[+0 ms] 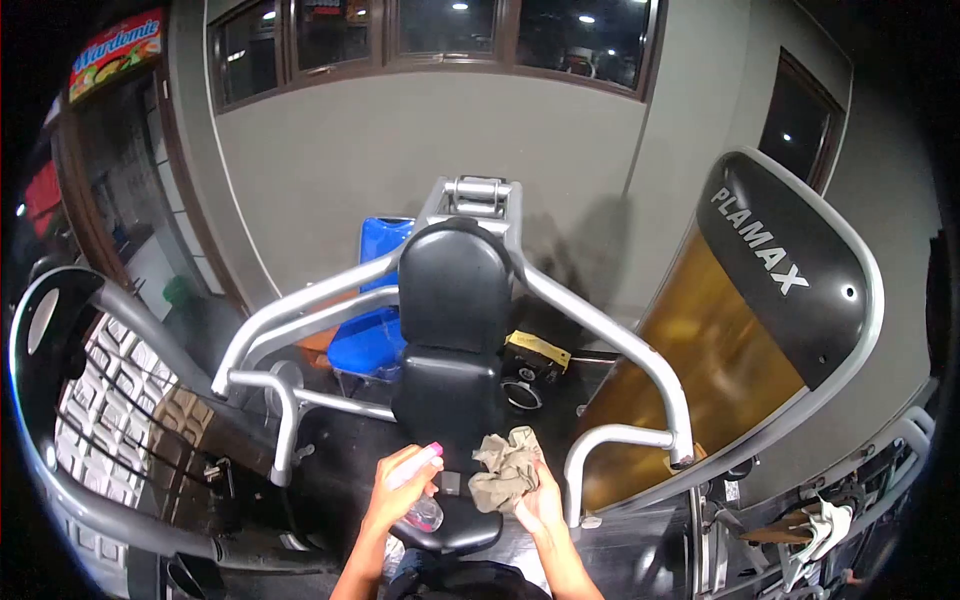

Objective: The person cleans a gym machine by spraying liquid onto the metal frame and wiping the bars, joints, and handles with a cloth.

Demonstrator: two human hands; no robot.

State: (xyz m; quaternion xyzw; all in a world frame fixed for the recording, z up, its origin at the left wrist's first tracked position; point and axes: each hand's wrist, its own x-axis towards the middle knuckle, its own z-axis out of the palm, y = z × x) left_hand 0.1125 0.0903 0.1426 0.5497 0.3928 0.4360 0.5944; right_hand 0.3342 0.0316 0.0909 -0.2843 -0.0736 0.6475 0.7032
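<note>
My left hand (392, 488) is wrapped round a clear spray bottle (426, 514) with a pink and white spray head, held upright above the seat. In my right hand (543, 503) is a crumpled beige-grey cloth (504, 468), bunched up and facing the bottle. The two hands are apart, in front of a gym machine with a black padded backrest (455, 290). Below them lies its black seat pad (455, 528), partly covered by the bottle and my left hand.
Silver bars (610, 325) curve out on both sides of the backrest. A tall panel marked PLAMAX (760, 240) stands at the right. Behind are a blue chair (365, 343) and a black and yellow box (535, 355). White cloths (822, 535) hang at the lower right.
</note>
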